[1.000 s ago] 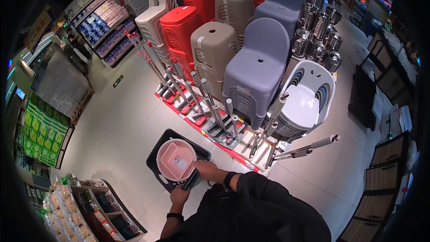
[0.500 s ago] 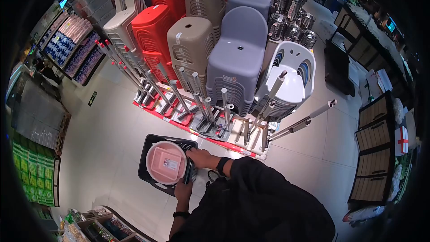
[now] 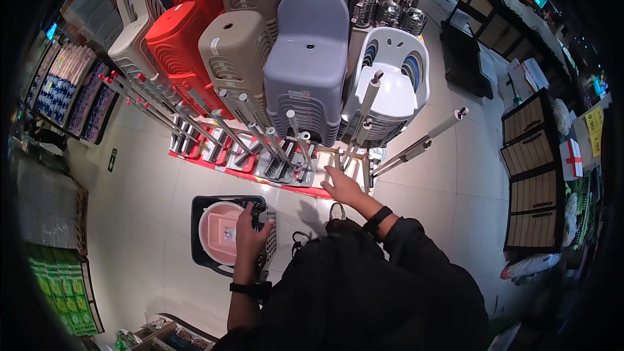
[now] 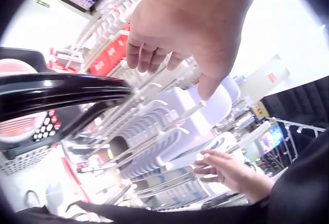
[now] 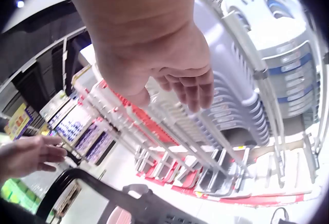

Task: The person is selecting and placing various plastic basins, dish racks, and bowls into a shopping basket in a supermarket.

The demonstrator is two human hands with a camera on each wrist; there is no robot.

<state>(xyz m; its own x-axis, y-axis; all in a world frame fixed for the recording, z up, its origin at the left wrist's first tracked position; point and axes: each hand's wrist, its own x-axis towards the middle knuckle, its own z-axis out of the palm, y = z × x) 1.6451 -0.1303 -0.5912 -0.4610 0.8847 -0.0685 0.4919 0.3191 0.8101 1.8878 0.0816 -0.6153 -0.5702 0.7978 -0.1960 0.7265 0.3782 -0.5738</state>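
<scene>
Two hands were at the basket a moment ago. Now only the left hand stays there, fingers loose and spread over the black handle, gripping nothing. The right hand has moved right and far, toward the poles, fingers straight and open. The basket sits on the floor, near left, with a pink tub inside.

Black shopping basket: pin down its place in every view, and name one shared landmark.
Head: basket on the floor, lower left of centre, beneath the left hand.
Left wrist: left edge, its handle crossing under the fingers.
Right wrist: bottom edge, left of centre.
Shared landmark: the row of long-handled tools.
</scene>
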